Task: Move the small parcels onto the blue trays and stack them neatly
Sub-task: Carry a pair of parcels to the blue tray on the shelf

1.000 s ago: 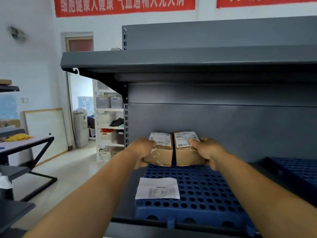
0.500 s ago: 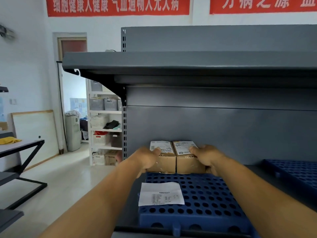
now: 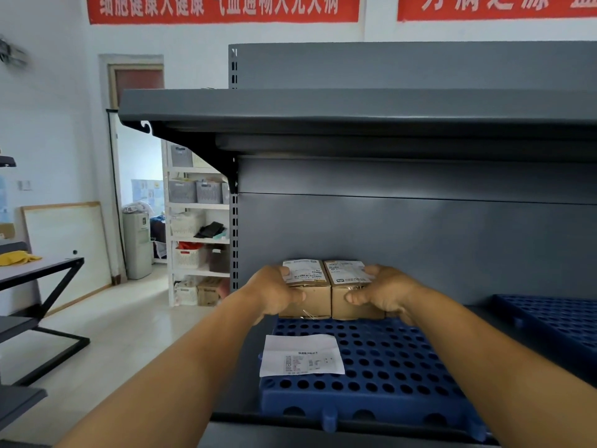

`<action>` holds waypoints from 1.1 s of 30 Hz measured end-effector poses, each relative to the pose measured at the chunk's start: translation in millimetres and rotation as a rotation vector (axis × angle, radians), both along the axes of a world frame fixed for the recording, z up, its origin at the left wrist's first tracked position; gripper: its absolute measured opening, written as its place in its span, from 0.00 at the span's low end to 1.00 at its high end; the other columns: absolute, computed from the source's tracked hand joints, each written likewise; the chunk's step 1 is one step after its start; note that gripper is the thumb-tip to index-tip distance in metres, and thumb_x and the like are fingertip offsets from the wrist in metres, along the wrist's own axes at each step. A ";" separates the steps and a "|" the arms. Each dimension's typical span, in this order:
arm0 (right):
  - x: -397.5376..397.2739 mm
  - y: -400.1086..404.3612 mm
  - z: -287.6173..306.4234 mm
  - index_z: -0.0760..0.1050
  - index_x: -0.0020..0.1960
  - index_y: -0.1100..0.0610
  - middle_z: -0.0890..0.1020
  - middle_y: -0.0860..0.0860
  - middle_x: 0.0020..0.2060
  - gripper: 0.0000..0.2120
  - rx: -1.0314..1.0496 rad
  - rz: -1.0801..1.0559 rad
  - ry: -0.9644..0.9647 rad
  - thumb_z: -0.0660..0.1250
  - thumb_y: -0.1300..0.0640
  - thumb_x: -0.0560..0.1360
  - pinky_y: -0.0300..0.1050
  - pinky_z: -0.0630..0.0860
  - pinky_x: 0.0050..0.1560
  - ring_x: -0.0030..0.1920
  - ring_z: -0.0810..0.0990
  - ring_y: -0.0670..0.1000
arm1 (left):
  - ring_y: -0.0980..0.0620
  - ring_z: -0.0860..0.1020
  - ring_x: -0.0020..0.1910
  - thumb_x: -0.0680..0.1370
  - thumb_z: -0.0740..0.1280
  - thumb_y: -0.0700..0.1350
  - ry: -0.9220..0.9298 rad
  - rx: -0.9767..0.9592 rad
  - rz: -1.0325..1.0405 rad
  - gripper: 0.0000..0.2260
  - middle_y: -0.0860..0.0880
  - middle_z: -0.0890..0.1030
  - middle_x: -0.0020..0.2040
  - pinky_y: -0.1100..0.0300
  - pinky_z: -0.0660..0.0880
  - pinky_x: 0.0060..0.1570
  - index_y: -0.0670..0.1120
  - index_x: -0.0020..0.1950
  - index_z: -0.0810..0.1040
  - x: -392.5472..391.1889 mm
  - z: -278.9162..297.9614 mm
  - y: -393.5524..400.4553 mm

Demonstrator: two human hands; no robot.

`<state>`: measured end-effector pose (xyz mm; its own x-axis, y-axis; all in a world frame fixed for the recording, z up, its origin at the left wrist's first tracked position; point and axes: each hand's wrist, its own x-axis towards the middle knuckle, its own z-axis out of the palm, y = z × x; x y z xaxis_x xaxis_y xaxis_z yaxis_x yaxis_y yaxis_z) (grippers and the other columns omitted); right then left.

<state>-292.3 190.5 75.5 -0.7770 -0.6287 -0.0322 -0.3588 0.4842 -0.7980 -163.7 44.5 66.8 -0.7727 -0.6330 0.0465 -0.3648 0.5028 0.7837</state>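
Two small brown cardboard parcels with white labels stand side by side at the back of a blue perforated tray [image 3: 387, 367] on a grey shelf. My left hand [image 3: 274, 294] grips the left parcel [image 3: 311, 292] from its left side. The right parcel [image 3: 347, 291] is held from its right side by my right hand [image 3: 384, 292]. The parcels touch each other and rest against the shelf's back panel. A white printed paper slip [image 3: 302, 355] lies flat on the tray's front left.
A second blue tray [image 3: 555, 321] lies on the same shelf to the right. The upper grey shelf [image 3: 355, 108] overhangs the work area. To the left are a black-framed table [image 3: 38, 270], a white storage rack with baskets [image 3: 197, 227] and open floor.
Both parcels have gone down from slightly above the tray to resting on its back edge, pressed together. My hands stay on them.
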 end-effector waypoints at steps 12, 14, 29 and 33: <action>10.4 3.0 3.3 0.56 0.76 0.56 0.70 0.53 0.70 0.40 -0.013 -0.031 0.057 0.74 0.59 0.71 0.43 0.66 0.66 0.67 0.69 0.53 | 0.48 0.74 0.63 0.76 0.70 0.42 0.018 -0.085 -0.025 0.25 0.47 0.75 0.67 0.64 0.67 0.54 0.44 0.72 0.68 5.4 6.0 3.2; 14.4 6.0 3.7 0.53 0.77 0.56 0.68 0.53 0.71 0.43 -0.063 -0.055 0.051 0.74 0.59 0.71 0.41 0.66 0.65 0.68 0.68 0.53 | 0.48 0.76 0.61 0.76 0.70 0.42 0.063 -0.097 -0.034 0.24 0.47 0.76 0.66 0.64 0.69 0.52 0.45 0.71 0.69 5.3 8.4 6.9; 19.7 98.3 9.0 0.51 0.77 0.57 0.63 0.54 0.74 0.38 -0.391 -0.277 0.118 0.69 0.53 0.75 0.45 0.65 0.70 0.71 0.66 0.53 | 0.49 0.66 0.71 0.78 0.66 0.47 0.279 -0.213 -0.291 0.32 0.47 0.63 0.76 0.63 0.65 0.63 0.47 0.78 0.54 -35.3 27.3 134.4; 13.2 158.7 4.7 0.52 0.77 0.56 0.66 0.53 0.72 0.36 -0.353 -0.333 0.113 0.68 0.53 0.76 0.43 0.68 0.64 0.69 0.69 0.53 | 0.49 0.64 0.73 0.79 0.65 0.45 0.223 -0.205 -0.354 0.31 0.48 0.62 0.76 0.63 0.60 0.68 0.46 0.78 0.54 -57.3 19.9 184.7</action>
<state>-279.2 349.2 80.2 -0.9238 -0.3027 0.2342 -0.3243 0.2943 -0.8990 -221.0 229.2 86.7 -0.8968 -0.2920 0.3325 0.0234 0.7191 0.6945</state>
